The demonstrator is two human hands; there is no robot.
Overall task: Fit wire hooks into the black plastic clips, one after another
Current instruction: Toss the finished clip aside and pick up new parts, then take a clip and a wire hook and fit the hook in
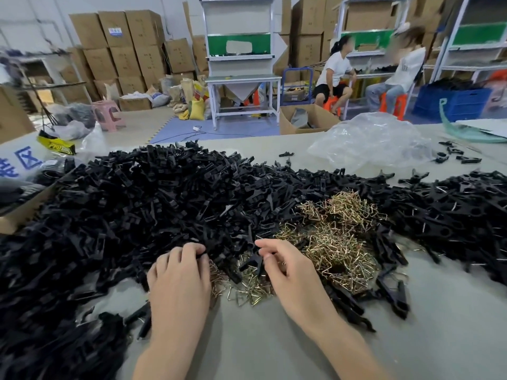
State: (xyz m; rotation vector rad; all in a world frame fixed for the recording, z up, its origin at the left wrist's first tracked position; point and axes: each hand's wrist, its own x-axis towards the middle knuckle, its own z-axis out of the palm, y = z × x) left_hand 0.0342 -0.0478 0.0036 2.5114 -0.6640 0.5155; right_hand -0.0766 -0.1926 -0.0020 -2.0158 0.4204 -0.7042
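- As I read it from the head view, the right hand (282,267) pinches a black clip (253,260) between thumb and fingertips, and the clip's forked end hangs just below the fingers.
- A thin glint of wire shows by that hand's fingers. I cannot tell whether it is held or lies underneath.
- Directly below the grip, reaching towards the other hand, a small scatter of wire hooks (248,287) lies on the grey table (260,346).
- The left hand (178,272) sits just beside the grip, knuckles up. Its fingers are curled down into the near edge of the big heap of black clips (131,204). I cannot tell whether they actually hold a piece.
- Beyond the gripping hand and to its outer side sits the main hook pile (340,234), brass-coloured and tangled, ringed by loose clips.
- Farther out on that same side I see a second clip heap (461,207), where several pieces show wire.
- Past both heaps, well away from the grip, a crumpled clear plastic bag (370,138) rests on the table with a few stray clips near it.
- Far out on the left hand's side, a cardboard box (19,215) touches the big heap.
- Behind the table I make out stacked cartons (118,50), a white workbench (241,78) and two seated people (333,75) on orange stools.
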